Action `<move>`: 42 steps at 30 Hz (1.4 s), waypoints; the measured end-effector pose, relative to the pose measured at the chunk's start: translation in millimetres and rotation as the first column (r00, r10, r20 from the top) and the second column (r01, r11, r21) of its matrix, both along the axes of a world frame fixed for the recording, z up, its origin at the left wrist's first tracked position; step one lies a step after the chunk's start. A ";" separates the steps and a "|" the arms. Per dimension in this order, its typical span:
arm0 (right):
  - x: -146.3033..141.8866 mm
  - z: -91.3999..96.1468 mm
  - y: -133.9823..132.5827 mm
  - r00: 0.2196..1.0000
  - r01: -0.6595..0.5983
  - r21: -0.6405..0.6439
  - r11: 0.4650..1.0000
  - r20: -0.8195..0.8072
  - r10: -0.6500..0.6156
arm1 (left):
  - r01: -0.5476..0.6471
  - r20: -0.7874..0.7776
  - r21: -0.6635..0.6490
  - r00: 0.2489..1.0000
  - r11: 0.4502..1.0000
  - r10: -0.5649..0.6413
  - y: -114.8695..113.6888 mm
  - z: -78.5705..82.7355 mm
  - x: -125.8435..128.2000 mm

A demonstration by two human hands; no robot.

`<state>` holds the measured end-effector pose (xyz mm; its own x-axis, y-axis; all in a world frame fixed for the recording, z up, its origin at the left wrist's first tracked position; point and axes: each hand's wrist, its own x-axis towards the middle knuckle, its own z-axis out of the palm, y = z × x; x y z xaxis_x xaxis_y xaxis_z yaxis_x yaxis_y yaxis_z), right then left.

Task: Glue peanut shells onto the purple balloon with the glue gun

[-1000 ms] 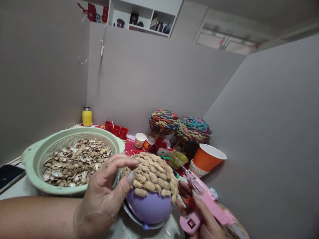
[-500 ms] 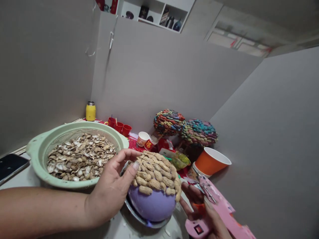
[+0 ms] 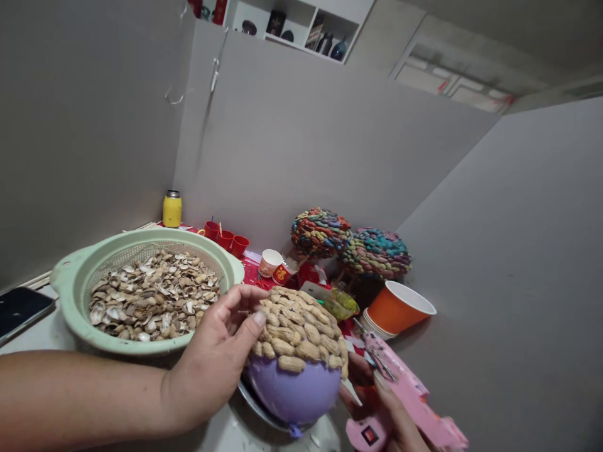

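Roughly half covered: left hand [image 3: 211,361] cups the purple ball [image 3: 294,392], peanut shells [image 3: 299,333] on top only, lower half bare; right hand [image 3: 391,417] grip closed on pink glue gun [image 3: 405,402]

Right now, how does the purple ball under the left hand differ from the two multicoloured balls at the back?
The purple ball has bare, unpainted peanut shells on its top half only, purple showing below; the two multicoloured balls are covered all over what shows in painted pieces. The purple ball sits near, touched by the left hand; the multicoloured balls stand untouched by the wall. The right hand holds a pink glue gun. Both are rounded and shell-clad.
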<state>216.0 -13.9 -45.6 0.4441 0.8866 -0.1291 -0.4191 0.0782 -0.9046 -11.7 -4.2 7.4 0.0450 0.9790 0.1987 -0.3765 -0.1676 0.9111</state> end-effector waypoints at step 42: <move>-3.9 -2.8 5.0 1.000 -0.015 0.030 0.999 -0.013 0.015 | 0.122 0.090 0.047 0.988 0.991 -0.126 -25.2 11.8 -1.3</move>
